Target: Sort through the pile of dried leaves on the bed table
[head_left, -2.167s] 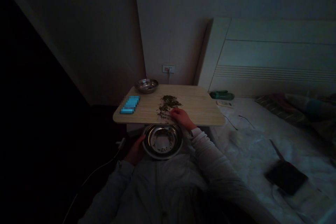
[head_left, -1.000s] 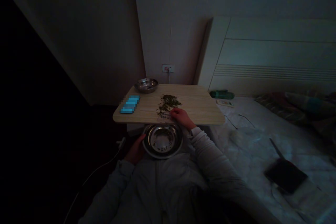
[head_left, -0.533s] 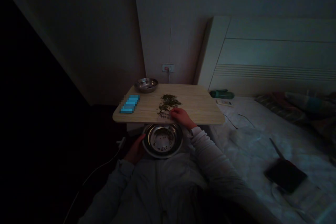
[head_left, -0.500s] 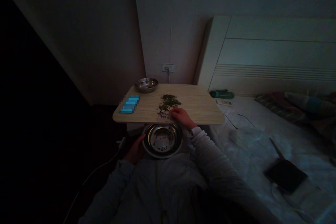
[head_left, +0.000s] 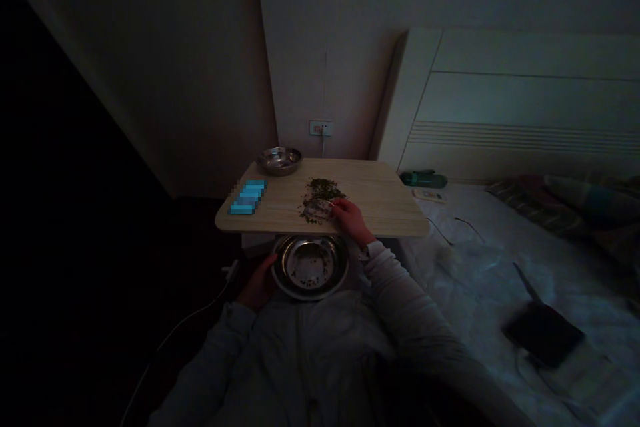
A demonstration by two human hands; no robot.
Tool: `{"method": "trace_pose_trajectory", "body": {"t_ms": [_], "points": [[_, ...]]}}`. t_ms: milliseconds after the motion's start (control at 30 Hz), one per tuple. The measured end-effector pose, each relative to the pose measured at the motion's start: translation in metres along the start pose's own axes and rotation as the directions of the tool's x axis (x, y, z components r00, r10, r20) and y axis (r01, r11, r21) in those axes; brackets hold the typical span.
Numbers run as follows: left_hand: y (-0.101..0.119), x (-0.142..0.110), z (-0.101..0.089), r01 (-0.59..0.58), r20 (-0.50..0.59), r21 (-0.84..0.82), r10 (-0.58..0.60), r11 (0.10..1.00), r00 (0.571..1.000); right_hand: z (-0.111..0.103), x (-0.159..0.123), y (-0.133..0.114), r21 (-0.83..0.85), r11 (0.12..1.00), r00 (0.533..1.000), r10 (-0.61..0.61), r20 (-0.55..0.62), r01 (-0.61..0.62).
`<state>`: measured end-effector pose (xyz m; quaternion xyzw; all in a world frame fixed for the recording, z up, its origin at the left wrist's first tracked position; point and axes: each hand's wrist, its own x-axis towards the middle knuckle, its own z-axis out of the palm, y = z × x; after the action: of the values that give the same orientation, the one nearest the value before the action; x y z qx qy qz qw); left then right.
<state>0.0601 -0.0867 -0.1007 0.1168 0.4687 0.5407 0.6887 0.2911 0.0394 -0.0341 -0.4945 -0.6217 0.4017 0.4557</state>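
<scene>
My left hand grips the left rim of a round metal bowl on my lap, under the near edge of the table. Dark bits lie scattered on the bowl's bottom. Between the fingers of my right hand is a thin, flat, pale card-like piece; its exact kind is too dim to make out. The piece lies over the near part of a loose pile of small green grains on the wooden tabletop. A few grains are strewn around its near side.
A second metal bowl stands at the table's back left corner, with a lit phone in front of it. On the bed to the right are a green bottle, a pale remote and a dark flat object. A white cable hangs at left.
My right hand has moved the flat piece slightly away from the table's near edge and onto the grains. My left hand stays on the bowl.
</scene>
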Motion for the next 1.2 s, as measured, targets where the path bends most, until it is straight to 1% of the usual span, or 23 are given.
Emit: {"method": "trace_pose_trajectory", "body": {"t_ms": [167,267,400,500,733,867,1033,1200], "points": [[0.0,0.001,0.001,-0.029,-0.029,-0.018,0.029,0.999,0.999,0.001,0.002,0.004,-0.039,0.999,1.0,-0.023,-0.01,0.023],[0.0,0.001,0.005,0.0,-0.015,-0.024,-0.001,1.0,1.0,0.002,0.003,0.007,-0.045,0.999,1.0,-0.019,-0.012,0.019],[0.002,-0.003,0.008,0.002,-0.005,-0.012,-0.002,1.0,1.0,0.003,0.005,0.009,-0.076,0.997,0.999,-0.014,-0.037,0.012],[0.004,-0.006,0.011,0.014,0.026,0.002,-0.014,1.0,1.0,0.003,0.005,0.01,-0.081,0.997,0.999,-0.023,-0.044,0.02],[0.004,-0.005,0.012,-0.03,0.07,-0.014,0.031,0.999,0.997,0.002,0.004,0.009,-0.099,0.995,0.999,-0.014,-0.044,0.009],[0.004,-0.007,0.012,-0.037,0.05,-0.015,0.038,0.999,0.998,0.002,0.003,0.008,-0.089,0.996,0.999,-0.015,-0.043,0.011],[0.006,-0.013,0.02,0.009,-0.011,0.007,-0.009,1.0,1.0,0.001,0.003,0.008,-0.086,0.996,0.999,-0.028,-0.019,0.026],[0.006,-0.015,0.023,0.023,0.003,0.011,-0.023,1.0,1.0,0.002,0.004,0.009,-0.096,0.995,0.999,-0.027,-0.045,0.023]]}}
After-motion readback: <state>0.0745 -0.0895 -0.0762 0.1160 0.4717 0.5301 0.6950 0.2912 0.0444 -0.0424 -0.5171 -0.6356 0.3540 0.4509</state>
